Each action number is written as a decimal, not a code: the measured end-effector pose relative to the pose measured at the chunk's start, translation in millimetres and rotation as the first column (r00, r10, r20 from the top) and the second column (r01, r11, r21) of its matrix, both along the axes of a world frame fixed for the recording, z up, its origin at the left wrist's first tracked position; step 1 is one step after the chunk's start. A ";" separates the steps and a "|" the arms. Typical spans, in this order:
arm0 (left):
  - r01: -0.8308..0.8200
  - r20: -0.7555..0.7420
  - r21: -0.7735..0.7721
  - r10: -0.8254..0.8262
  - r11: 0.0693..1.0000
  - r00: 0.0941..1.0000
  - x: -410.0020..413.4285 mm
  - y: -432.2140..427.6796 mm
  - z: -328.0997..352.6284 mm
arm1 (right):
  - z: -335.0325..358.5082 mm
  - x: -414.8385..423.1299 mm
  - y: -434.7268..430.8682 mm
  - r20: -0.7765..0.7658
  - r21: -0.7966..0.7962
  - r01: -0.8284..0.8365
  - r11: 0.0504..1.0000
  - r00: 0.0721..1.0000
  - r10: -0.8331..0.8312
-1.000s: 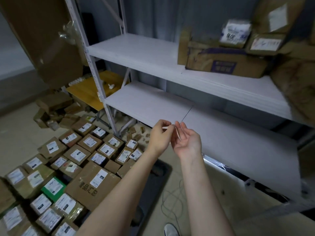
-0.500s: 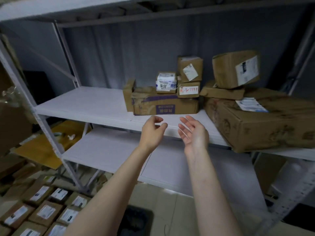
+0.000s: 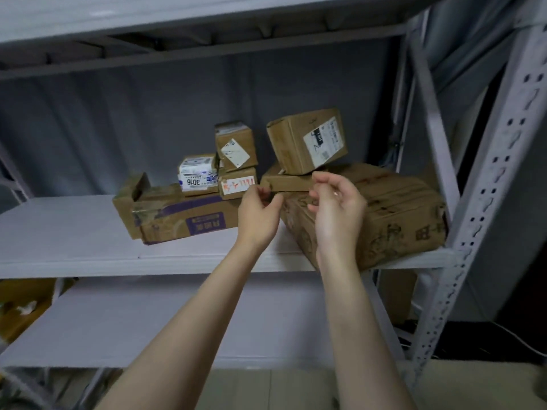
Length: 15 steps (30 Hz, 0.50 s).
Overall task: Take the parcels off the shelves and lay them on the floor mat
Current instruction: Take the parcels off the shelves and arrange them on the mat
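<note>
Hands now raised to the shelf [image 3: 74, 232]: left hand [image 3: 259, 216], right hand [image 3: 337, 210] loose, empty; flat parcel [image 3: 288, 183] just beyond, crosswise.

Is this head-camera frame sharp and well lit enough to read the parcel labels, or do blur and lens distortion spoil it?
Head view: dim, even light, deep shadow under the upper shelf; head view: the left hand and right hand are slightly smeared; head view: only the 3016 label reads, other labels are soft; head view: wide-angle distortion tilts the perforated upright.
</note>
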<state>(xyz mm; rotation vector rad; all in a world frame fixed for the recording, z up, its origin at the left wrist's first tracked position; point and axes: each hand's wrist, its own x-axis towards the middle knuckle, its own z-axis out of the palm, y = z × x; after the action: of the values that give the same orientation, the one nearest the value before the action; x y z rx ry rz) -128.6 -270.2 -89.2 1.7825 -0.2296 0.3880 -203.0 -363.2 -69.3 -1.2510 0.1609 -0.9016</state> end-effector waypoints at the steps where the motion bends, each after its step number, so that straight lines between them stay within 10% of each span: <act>1: -0.003 -0.006 -0.003 0.003 1.000 1.000 3.2 -6.4 3.7 | 3.5 0.5 -5.7 0.005 -0.036 0.016 0.999 1.000 -0.016; 15: -0.062 0.016 0.033 0.061 0.998 0.998 66.2 -64.9 42.7 | -11.3 27.7 -40.2 -0.163 -0.161 0.050 0.986 0.984 -0.077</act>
<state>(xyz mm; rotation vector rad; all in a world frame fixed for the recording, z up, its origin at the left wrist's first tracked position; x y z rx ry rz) -62.3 -335.1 -46.5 1.8233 -0.1936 0.4441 -175.2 -403.4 -80.6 -1.4763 0.2703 -0.8752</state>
